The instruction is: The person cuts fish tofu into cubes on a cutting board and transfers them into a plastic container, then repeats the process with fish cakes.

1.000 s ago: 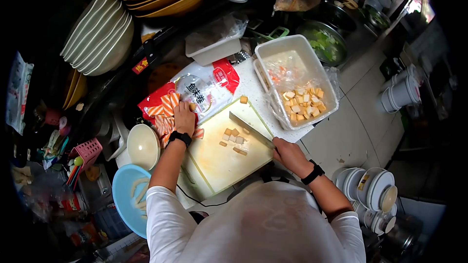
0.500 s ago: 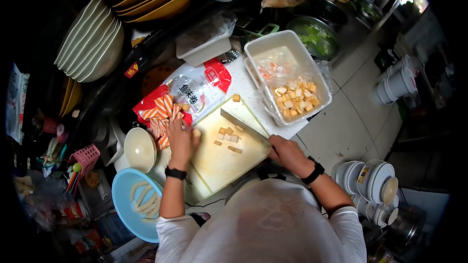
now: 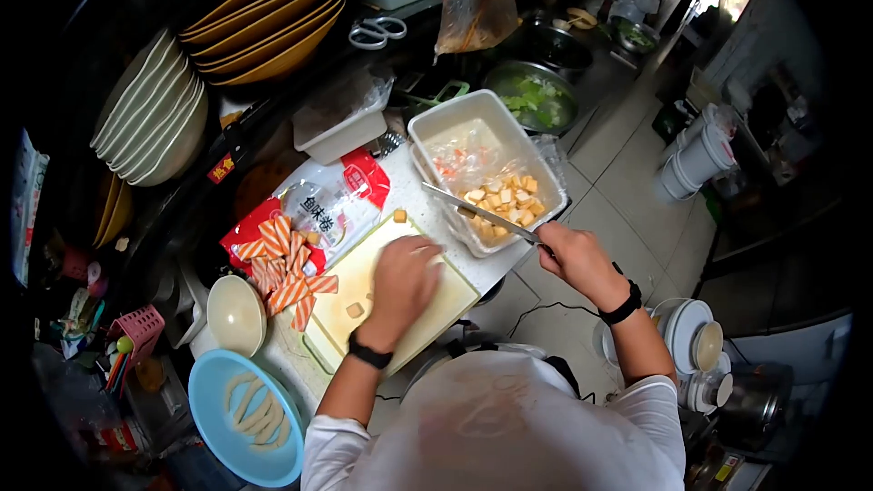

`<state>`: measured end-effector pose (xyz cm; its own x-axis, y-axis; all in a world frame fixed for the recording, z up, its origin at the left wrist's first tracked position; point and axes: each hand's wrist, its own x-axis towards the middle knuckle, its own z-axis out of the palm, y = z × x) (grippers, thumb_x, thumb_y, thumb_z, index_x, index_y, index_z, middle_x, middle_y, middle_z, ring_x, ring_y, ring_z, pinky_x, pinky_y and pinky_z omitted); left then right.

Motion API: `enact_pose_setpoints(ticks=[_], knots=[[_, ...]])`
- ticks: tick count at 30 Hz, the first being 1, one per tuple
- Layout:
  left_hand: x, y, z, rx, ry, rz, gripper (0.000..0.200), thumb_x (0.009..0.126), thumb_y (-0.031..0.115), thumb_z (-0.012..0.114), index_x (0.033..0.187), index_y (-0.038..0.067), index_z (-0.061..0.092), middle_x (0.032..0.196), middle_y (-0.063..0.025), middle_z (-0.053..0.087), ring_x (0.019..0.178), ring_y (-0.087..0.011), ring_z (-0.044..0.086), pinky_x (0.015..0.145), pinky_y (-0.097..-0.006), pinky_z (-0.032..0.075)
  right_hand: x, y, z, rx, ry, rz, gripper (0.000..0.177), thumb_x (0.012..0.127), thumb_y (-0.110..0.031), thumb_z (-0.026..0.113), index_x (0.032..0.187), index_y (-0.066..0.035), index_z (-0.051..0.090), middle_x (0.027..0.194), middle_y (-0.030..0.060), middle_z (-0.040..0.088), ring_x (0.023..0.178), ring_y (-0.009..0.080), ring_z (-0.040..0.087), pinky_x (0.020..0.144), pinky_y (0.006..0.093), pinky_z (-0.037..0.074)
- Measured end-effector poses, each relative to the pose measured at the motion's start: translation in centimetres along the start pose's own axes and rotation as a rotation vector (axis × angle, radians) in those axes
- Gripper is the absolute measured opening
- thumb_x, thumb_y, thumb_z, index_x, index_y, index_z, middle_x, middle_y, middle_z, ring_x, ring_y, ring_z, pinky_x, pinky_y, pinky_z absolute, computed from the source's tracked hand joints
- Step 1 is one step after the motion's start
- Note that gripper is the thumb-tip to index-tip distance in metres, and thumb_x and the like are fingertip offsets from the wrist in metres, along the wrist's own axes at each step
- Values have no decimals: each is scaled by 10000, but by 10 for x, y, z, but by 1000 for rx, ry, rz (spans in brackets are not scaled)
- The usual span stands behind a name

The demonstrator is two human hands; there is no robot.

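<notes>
My right hand (image 3: 579,262) grips the handle of a kitchen knife (image 3: 482,212), its blade reaching over the near edge of the white plastic tub (image 3: 420,133). Inside that tub lie many yellow-white cubes (image 3: 523,200) and a clear plastic bag. My left hand (image 3: 406,280) hovers over or rests on the cutting board (image 3: 447,295), its fingers blurred and partly hidden. A small cut piece (image 3: 355,310) lies left of this hand, and a tan cube (image 3: 399,215) sits at the board's far corner. Orange-and-white striped pieces (image 3: 282,273) are heaped beside the board.
A red-and-white food packet (image 3: 329,209) lies behind the board. To the left are a cream bowl (image 3: 236,314) and a blue basin (image 3: 205,400) holding pale lengths of food. Stacked bowls (image 3: 159,127), scissors (image 3: 377,32) and a pan of greens (image 3: 536,102) stand farther back.
The knife has lifted off the board and moved over the tub's edge. My left hand has shifted right from the striped pieces. Most cut pieces no longer show on the board.
</notes>
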<state>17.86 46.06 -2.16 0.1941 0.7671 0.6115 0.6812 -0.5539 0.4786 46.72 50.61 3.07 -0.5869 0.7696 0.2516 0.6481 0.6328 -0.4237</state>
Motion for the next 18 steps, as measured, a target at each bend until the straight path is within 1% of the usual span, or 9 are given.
enact_pose_setpoints(ticks=[1,2,4,7,10,12,14,16,18], knots=[[20,11,13,8,-74,50,299,776,80,703,1064,58,623,1085,-128,611,1036,-325,576,912,-435,462,-1,4,-4,-37,-7,2,154,798,-48,613,859,-50,471,763,140,564,655,357,588,556,423,469],[38,17,29,11,-66,119,344,769,89,705,1101,69,616,1119,-127,598,1043,-327,570,918,-430,458,-2,9,-8,-73,-13,5,146,805,-56,598,863,-56,464,767,130,566,654,353,589,549,422,467],[51,13,64,-26,-71,142,365,761,86,702,1116,70,617,1138,-127,594,1049,-327,569,931,-425,449,-6,19,-9,-126,23,15,143,803,-65,601,860,-65,470,768,117,570,645,338,595,540,415,468],[39,8,85,-10,-132,86,349,767,84,700,1107,65,624,1119,-131,601,1039,-332,571,926,-422,442,-14,30,-15,-263,78,8,151,793,-75,616,858,-77,480,770,106,567,633,313,604,529,406,473],[30,16,62,-79,-37,39,317,771,66,693,1083,51,635,1071,-138,614,1022,-334,577,909,-412,443,-20,37,-29,-455,74,-55,142,790,-97,617,883,-109,510,777,68,533,648,251,612,541,375,490],[35,20,44,-97,115,-39,282,774,47,681,1054,44,647,1034,-144,624,1005,-326,585,896,-402,445,-24,46,-35,-567,81,-133,137,794,-111,605,902,-123,522,787,51,518,669,226,610,554,363,494],[50,29,24,-200,133,-122,249,788,44,667,1035,19,650,1021,-138,624,1000,-301,588,895,-381,452,-28,51,-41,-648,53,-178,145,790,-124,589,921,-144,530,789,26,505,700,196,604,577,328,496],[66,32,16,-488,-71,-168,243,833,90,659,1063,13,643,1030,-131,619,1013,-282,588,911,-372,449,-30,55,-44,-682,31,-228,149,787,-127,594,920,-147,530,788,23,508,703,193,604,582,316,496],[80,32,24,-639,-399,-200,290,866,184,673,1111,35,629,1064,-143,618,1033,-284,594,940,-376,442,-29,59,-44,-669,48,-280,149,787,-129,593,922,-150,533,788,16,506,710,185,605,588,312,497]])
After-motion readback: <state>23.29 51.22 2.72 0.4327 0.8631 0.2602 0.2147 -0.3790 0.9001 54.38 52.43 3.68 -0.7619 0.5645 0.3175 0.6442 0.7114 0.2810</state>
